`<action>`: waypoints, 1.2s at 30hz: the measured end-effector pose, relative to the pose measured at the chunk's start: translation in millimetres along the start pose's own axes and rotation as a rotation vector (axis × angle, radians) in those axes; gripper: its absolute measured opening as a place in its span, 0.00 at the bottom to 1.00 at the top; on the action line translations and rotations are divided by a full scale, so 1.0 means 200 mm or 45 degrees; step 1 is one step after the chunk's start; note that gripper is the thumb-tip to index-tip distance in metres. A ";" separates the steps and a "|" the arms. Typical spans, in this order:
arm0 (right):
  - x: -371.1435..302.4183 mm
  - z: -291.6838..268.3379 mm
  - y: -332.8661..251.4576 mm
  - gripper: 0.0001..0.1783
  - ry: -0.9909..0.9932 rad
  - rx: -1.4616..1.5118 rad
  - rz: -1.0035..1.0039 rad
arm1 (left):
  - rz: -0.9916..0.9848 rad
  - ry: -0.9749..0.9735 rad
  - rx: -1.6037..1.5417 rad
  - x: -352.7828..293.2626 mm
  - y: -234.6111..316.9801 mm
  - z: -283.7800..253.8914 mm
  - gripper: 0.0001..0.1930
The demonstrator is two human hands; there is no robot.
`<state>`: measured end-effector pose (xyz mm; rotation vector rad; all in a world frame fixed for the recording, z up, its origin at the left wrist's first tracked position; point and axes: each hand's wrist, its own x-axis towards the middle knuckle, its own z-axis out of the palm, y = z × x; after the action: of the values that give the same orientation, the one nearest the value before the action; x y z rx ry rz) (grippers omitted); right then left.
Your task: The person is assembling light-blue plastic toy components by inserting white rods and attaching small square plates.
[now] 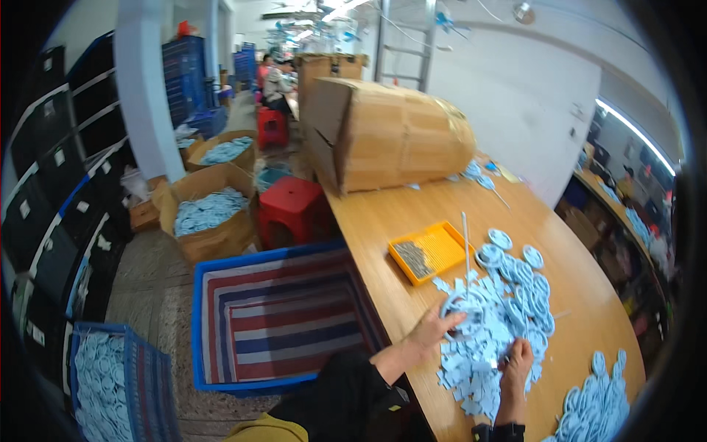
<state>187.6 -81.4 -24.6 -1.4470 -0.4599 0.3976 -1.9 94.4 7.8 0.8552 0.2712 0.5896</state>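
Observation:
My left hand pinches a light-blue round plastic part with its thumb on top, over the near-left side of a pile. A thin pale rod rises just beyond this part; whether they are joined I cannot tell. To the right and nearer me, my right hand has its fingers curled together at the pile's edge, and what they hold is hidden. Small flat light-blue pieces lie heaped between and below my hands. Light-blue ring-shaped parts are piled just beyond them.
A yellow tray of small metal parts sits beyond my left hand. More blue parts lie at the near right. A large carton covers the table's far end. Left of the table stand a striped-lined blue bin and a red stool.

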 end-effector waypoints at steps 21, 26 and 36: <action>-0.12 0.51 -0.30 0.24 -0.357 -0.616 -0.881 | -0.001 -0.050 0.060 -0.03 0.03 0.00 0.22; -0.07 0.43 -0.21 0.30 -0.630 0.290 0.076 | -0.004 -0.090 0.036 -0.05 0.04 0.02 0.22; -0.08 0.41 -0.23 0.30 -0.661 0.267 0.103 | -0.019 -0.191 0.077 -0.04 0.04 0.01 0.24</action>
<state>129.9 -23.3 26.4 -1.1528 -0.7513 0.8699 -10.8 91.3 14.6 0.9498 0.1593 0.5026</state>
